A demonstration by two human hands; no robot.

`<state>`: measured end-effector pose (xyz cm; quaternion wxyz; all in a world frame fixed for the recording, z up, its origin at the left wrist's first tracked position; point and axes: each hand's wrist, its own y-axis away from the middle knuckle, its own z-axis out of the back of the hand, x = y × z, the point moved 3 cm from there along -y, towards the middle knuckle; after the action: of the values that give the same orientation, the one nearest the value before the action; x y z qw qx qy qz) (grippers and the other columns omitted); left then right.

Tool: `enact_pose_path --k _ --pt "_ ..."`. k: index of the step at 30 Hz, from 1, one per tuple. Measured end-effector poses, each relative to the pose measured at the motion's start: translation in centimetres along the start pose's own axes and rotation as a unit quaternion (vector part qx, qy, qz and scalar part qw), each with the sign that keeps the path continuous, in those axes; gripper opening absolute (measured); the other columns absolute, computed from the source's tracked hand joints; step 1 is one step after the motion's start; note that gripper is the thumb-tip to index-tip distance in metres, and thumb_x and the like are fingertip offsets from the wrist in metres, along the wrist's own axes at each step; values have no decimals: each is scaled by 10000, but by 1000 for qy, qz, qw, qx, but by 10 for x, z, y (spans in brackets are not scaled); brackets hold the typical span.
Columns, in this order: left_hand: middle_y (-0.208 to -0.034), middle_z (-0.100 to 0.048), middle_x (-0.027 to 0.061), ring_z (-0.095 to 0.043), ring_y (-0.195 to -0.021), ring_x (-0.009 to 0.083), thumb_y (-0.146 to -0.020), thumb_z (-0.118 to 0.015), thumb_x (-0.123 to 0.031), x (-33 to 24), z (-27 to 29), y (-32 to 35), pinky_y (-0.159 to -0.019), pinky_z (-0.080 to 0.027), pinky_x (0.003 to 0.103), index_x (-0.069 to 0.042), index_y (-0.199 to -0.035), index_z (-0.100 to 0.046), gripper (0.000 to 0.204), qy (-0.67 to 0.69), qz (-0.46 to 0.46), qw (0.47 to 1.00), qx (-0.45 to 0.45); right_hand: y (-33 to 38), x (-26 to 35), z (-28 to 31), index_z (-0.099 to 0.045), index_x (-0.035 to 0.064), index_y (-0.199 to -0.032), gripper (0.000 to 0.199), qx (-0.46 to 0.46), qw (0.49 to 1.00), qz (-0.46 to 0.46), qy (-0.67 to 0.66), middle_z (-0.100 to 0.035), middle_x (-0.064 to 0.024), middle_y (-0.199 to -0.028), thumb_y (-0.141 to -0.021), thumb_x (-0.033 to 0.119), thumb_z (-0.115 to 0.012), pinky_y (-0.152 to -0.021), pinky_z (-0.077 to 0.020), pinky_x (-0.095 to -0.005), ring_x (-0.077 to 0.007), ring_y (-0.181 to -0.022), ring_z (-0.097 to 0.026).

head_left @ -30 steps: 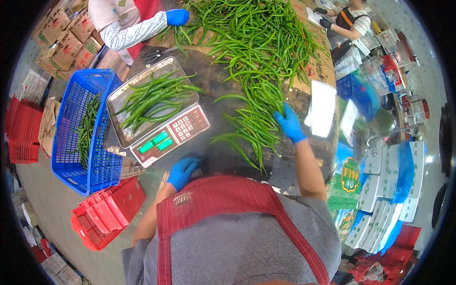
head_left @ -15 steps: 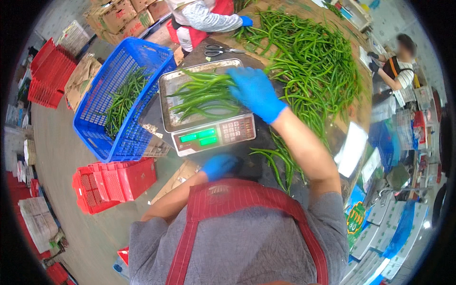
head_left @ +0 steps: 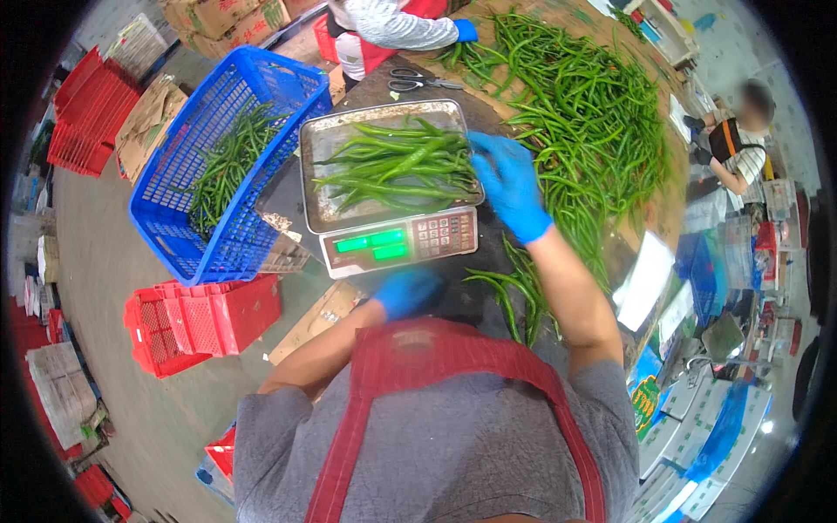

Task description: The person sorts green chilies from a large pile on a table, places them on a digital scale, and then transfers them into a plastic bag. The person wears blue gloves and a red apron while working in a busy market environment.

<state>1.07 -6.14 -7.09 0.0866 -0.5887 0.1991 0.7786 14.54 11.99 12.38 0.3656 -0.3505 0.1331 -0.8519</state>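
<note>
A bunch of long green chili peppers (head_left: 397, 166) lies in the metal tray (head_left: 308, 187) of a digital scale (head_left: 349, 259) with a lit green display. My right hand (head_left: 513, 185), in a blue glove, is at the tray's right edge beside the pepper tips. Its fingers are apart and nothing shows in them. Below the scale's front is my blue-gloved left hand (head_left: 408, 292); its fingers are dark and blurred, and what they do is hidden. A large pile of green chili peppers (head_left: 593, 131) spreads over the table to the right. A few loose peppers (head_left: 510, 292) lie nearer me.
Left of the scale stands a tilted blue crate (head_left: 187, 248) with peppers inside. Red crates (head_left: 218, 318) sit on the floor below it. Scissors (head_left: 418, 80) rest behind the scale. Across the table a co-worker's gloved hand (head_left: 466, 31) touches the pile. White paper (head_left: 645, 268) lies at right.
My right hand has drawn back to the right, off the peppers, which now lie free in the tray. My left hand remains below the scale. The view has shifted slightly.
</note>
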Motion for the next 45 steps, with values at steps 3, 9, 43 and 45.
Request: enact_pose_path --k 3,9,43,45 --pt "-1055 -641 157 -615 -988 257 -925 -523 -217 -1 -5 -7 -871 -471 345 -45 -1105 -614 266 -16 14 999 34 75 -74 48 -639 36 -1044 240 -142 982 -121 24 -654 -159 -935 -864 185 -582 -768 -464 -385 -314 -865 -611" --pt "-1025 -630 203 -607 -953 344 -906 -513 -221 -2 -22 -5 -820 -477 388 -32 -1057 -628 268 -60 -51 994 71 269 -235 146 -649 30 -1007 248 -253 867 -430 -12 -658 -52 -910 -900 218 -526 -781 -460 -293 -141 -860 -598" --pt "-1157 -615 110 -555 -1069 171 -936 -549 -220 -4 -60 -27 -925 -436 325 -33 -1213 -561 335 -48 40 963 260 282 -179 68 -470 70 -1313 604 97 897 -430 26 -486 -211 -1313 -877 484 -521 -1000 -382 -422 -362 -1203 -471" --pt "-1229 -573 139 -529 -1140 223 -947 -517 -256 -11 -62 -22 -973 -406 340 -44 -1241 -545 363 -32 41 956 290 284 -174 75 -466 61 -1313 601 111 893 -436 -5 -492 -214 -1305 -876 470 -528 -999 -383 -423 -362 -1199 -476"
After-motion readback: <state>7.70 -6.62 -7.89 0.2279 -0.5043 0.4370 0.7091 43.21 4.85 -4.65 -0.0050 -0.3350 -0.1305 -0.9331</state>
